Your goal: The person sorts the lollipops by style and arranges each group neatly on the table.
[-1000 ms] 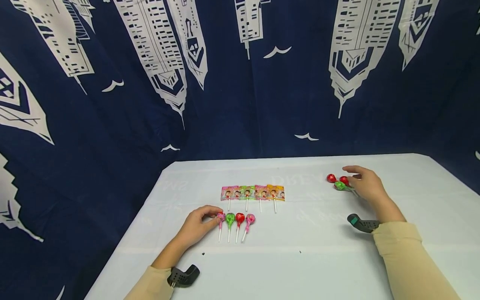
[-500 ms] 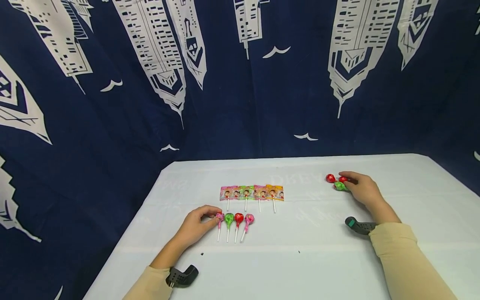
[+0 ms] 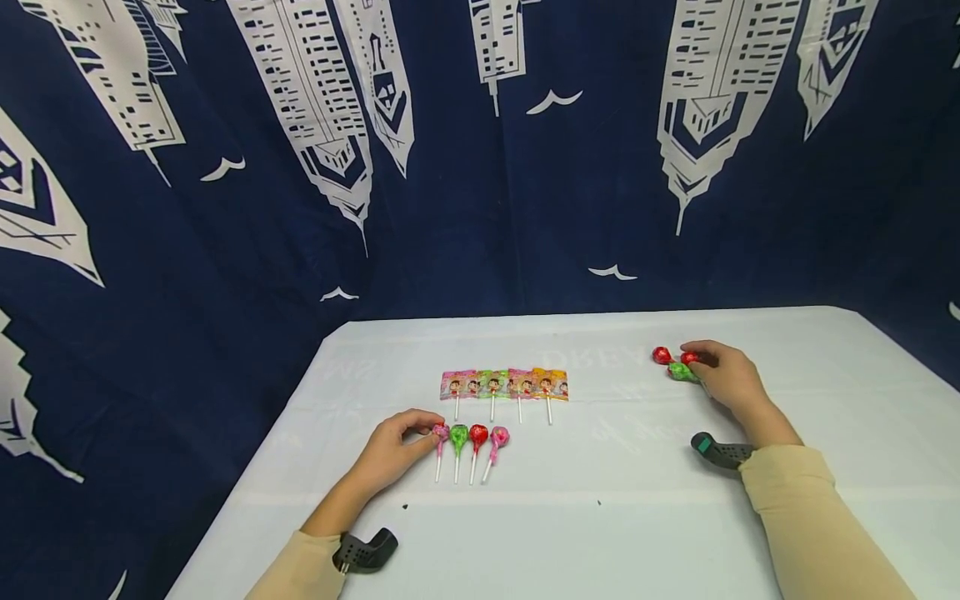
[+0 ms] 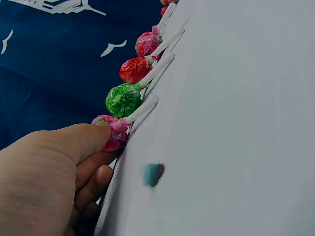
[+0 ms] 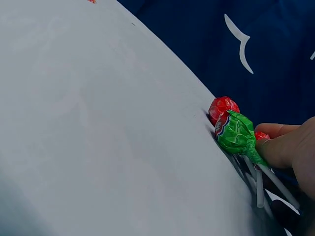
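In the head view, my left hand (image 3: 393, 448) is at the left end of a row of wrapped lollipops. Its thumb and fingers pinch the head of a pink lollipop (image 4: 118, 129). To the right of that one lie a green lollipop (image 3: 459, 437), a red lollipop (image 3: 478, 436) and another pink lollipop (image 3: 499, 437), sticks toward me. Far right, my right hand (image 3: 731, 379) reaches into a small cluster. Between its thumb and index finger is a red lollipop (image 5: 262, 135), partly hidden. A green lollipop (image 5: 237, 133) and a second red lollipop (image 5: 222, 107) lie beside it.
Behind the row, several flat-wrapped lollipops (image 3: 495, 384) in pink, green and orange lie side by side. All of it rests on a white table (image 3: 570, 550). A dark blue printed curtain (image 3: 480, 217) hangs behind its far edge. Small dark specks dot the surface.
My right hand has moved slightly left and closed its thumb and index finger on the red lollipop. The left hand stays in place on the pink lollipop.
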Available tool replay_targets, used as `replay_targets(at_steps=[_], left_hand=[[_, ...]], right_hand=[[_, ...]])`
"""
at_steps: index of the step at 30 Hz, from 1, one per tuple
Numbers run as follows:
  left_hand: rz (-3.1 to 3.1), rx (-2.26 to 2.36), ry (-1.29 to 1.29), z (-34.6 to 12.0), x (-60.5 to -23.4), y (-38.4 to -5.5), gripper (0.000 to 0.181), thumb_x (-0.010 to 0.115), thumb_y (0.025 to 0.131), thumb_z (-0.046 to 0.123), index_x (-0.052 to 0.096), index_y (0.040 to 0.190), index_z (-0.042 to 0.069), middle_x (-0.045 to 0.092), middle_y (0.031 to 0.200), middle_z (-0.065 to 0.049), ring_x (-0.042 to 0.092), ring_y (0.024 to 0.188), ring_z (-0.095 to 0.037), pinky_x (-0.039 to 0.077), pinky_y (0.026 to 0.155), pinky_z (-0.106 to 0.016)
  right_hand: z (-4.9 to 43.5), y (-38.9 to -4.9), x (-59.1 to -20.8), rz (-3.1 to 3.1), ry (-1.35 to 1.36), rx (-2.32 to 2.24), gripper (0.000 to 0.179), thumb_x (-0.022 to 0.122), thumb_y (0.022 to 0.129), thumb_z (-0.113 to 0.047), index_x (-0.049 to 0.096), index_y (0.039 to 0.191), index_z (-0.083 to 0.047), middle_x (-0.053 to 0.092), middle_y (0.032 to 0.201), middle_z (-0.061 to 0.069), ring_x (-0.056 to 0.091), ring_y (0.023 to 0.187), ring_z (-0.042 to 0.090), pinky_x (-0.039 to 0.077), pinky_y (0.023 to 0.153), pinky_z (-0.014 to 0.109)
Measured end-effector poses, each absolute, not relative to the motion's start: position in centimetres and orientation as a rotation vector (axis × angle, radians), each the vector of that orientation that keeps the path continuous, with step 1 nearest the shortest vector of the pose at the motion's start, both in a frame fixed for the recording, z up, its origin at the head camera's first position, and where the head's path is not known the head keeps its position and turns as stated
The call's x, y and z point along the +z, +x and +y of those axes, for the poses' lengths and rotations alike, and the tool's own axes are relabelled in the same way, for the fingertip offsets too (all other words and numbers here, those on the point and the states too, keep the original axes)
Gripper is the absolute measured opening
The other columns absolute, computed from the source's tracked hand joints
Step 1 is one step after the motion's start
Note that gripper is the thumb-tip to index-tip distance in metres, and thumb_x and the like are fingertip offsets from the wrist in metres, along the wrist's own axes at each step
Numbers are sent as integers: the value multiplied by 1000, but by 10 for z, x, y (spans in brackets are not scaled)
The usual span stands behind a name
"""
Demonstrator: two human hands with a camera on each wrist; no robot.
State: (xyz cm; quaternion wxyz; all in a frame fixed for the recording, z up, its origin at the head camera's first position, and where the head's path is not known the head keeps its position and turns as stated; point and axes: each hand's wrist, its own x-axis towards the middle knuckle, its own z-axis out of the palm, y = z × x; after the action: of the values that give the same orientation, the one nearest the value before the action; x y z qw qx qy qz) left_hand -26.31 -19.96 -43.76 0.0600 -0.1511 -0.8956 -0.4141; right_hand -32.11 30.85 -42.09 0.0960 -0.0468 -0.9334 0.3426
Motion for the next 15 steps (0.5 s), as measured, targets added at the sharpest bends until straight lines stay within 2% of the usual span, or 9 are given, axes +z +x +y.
replay_targets(at_steps=[4, 10, 15], left_hand=[[-2711, -1263, -463, -199, -437, -263, 21, 74, 90, 20, 74, 111, 23, 73, 103, 7, 63, 100, -13, 50, 93, -38], [-2724, -1247, -444, -199, -437, -263, 21, 75, 90, 20, 74, 110, 24, 73, 102, 9, 64, 99, -11, 50, 92, -36], [-2725, -1259, -431, -199, -436, -262, 21, 76, 89, 19, 74, 109, 24, 72, 101, 7, 64, 99, -11, 50, 94, -38]], right_hand=[[308, -320, -418, -2708, -170, 1031, 38, 51, 100, -9, 54, 136, 1, 55, 133, 32, 50, 119, 49, 39, 97, 65], [307, -319, -413, -2627, -236, 1059, 40, 53, 100, -11, 53, 138, 1, 54, 137, 29, 52, 118, 45, 45, 88, 55], [306, -320, -407, -2582, -265, 1096, 41, 52, 101, -14, 52, 141, -1, 51, 142, 29, 50, 124, 46, 45, 91, 55]])
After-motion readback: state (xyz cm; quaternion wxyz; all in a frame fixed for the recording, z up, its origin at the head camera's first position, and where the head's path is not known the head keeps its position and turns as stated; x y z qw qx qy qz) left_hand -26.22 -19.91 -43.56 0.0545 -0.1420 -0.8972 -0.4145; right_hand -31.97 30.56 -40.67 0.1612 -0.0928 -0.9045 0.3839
